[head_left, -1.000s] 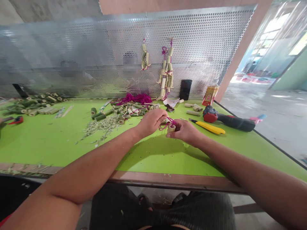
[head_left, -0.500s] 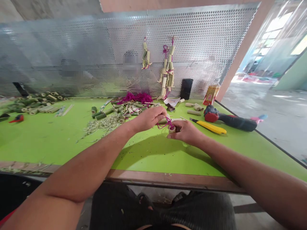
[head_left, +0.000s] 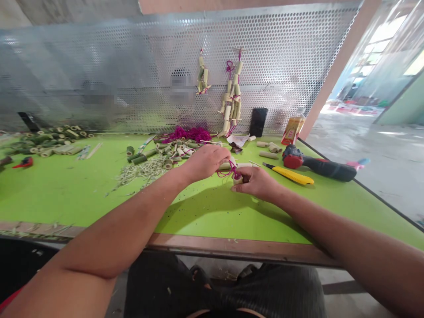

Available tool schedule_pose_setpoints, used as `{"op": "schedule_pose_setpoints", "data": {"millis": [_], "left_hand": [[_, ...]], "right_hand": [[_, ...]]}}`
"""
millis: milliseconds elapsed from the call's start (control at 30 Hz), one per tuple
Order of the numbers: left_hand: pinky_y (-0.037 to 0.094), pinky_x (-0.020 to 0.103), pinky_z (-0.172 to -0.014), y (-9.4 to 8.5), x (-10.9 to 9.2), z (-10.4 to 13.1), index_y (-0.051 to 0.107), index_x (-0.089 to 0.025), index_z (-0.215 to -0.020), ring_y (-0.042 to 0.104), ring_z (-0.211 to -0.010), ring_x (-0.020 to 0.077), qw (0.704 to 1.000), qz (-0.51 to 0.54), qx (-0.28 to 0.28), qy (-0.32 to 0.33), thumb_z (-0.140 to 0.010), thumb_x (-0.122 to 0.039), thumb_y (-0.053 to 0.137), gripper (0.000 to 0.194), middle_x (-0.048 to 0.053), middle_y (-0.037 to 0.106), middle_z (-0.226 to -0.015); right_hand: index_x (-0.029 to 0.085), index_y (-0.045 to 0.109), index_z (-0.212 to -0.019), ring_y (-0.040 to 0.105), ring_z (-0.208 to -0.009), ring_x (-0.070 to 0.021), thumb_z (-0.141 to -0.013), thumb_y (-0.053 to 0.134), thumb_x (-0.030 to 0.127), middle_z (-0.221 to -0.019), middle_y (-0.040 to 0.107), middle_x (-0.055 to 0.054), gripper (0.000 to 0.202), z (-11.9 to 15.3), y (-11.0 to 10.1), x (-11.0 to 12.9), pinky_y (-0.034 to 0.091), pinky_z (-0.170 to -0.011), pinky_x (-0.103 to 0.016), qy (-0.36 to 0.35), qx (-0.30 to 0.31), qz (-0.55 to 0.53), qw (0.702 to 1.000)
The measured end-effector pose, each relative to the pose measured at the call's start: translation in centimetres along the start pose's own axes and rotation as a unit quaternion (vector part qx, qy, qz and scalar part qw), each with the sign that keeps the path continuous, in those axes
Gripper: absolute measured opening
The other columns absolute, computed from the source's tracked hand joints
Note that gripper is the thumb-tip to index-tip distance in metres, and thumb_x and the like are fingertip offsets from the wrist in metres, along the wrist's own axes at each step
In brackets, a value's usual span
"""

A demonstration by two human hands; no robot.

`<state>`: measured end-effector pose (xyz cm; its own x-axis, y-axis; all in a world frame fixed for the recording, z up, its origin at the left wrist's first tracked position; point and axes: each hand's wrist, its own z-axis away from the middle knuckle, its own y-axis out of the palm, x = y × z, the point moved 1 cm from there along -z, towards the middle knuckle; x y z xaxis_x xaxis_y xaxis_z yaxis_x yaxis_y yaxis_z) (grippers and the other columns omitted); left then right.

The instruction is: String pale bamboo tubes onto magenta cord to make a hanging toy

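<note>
My right hand (head_left: 256,180) grips a short, pale bamboo piece (head_left: 237,180) between thumb and fingers, just above the green tabletop. Purple string (head_left: 232,168) comes out of the piece's upper end and loops over to the left. My left hand (head_left: 210,160) is closed in a pinch on that string, its fingertips partly hidden behind the hand. Close behind both hands lie further pale bamboo pieces (head_left: 244,165). At the back, a bundle of purple string (head_left: 190,134) rests beside a heap of cut bamboo pieces (head_left: 180,150).
Right of my hands lie a yellow utility knife (head_left: 293,175) and a cordless power tool (head_left: 318,165). Behind them stand a bottle (head_left: 293,128) and a phone (head_left: 259,122). Strung bamboo figures (head_left: 232,97) hang on the perforated metal panel (head_left: 139,79). Shavings (head_left: 142,172) lie left.
My left hand has shifted very slightly, still on the string. The right hand keeps the bamboo piece in almost the same place. At the far left edge, a dark object has changed.
</note>
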<state>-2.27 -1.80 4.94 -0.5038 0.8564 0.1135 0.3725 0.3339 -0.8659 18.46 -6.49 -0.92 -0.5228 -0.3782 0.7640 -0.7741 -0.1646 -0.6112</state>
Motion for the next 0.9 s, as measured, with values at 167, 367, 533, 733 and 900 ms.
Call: {"op": "schedule_pose_setpoints", "data": {"millis": [167,367,533,733,900], "left_hand": [[0.042,0.033,-0.072,-0.3,-0.2,0.3,0.064,-0.015,-0.092,0.060,-0.075,0.0191,0.993,-0.067,-0.059,0.072,-0.099,-0.022,0.047,0.019,0.006,0.069,-0.080],[0.042,0.033,-0.073,-0.8,-0.4,0.6,0.064,-0.017,-0.090,0.056,-0.071,0.0167,0.967,-0.143,-0.147,0.149,-0.097,-0.020,0.050,0.016,0.003,0.067,-0.074],[0.042,0.033,-0.070,-0.9,-1.0,0.5,0.061,-0.017,-0.081,0.053,-0.067,0.0157,0.951,-0.167,-0.197,0.169,-0.096,-0.019,0.053,0.017,0.001,0.063,-0.067],[0.043,0.033,-0.071,-0.7,-1.3,0.5,0.060,-0.018,-0.078,0.051,-0.065,0.0144,0.955,-0.144,-0.153,0.209,-0.097,-0.021,0.052,0.022,0.000,0.063,-0.067],[0.047,0.033,-0.074,-0.4,-0.9,0.8,0.064,-0.019,-0.085,0.058,-0.074,0.0159,0.971,-0.097,-0.132,0.175,-0.098,-0.025,0.050,0.020,0.004,0.067,-0.076]], "right_hand": [[0.020,0.064,-0.079,0.043,-0.059,-0.0125,-0.065,0.076,0.041,-0.062,0.048,0.005,0.028,0.1,-0.1,0.2,0.032,-0.054,-0.026,0.010,0.001,0.005,1.000],[0.019,0.065,-0.081,0.044,-0.061,-0.0131,-0.064,0.078,0.045,-0.064,0.050,0.004,0.033,0.2,-0.3,0.4,0.034,-0.055,-0.026,0.021,0.003,-0.001,1.000],[0.019,0.067,-0.085,0.043,-0.059,-0.0128,-0.063,0.078,0.046,-0.064,0.051,0.004,0.037,0.2,-0.1,0.2,0.034,-0.054,-0.026,0.035,-0.001,-0.001,0.999],[0.018,0.070,-0.089,0.046,-0.061,-0.0130,-0.064,0.077,0.044,-0.072,0.057,0.001,0.037,0.0,-0.1,-0.1,0.034,-0.054,-0.026,0.031,-0.007,0.006,0.999],[0.018,0.070,-0.089,0.046,-0.061,-0.0129,-0.065,0.078,0.043,-0.071,0.057,0.002,0.035,0.0,-0.3,0.0,0.035,-0.055,-0.026,0.039,-0.004,0.013,0.999]]}}
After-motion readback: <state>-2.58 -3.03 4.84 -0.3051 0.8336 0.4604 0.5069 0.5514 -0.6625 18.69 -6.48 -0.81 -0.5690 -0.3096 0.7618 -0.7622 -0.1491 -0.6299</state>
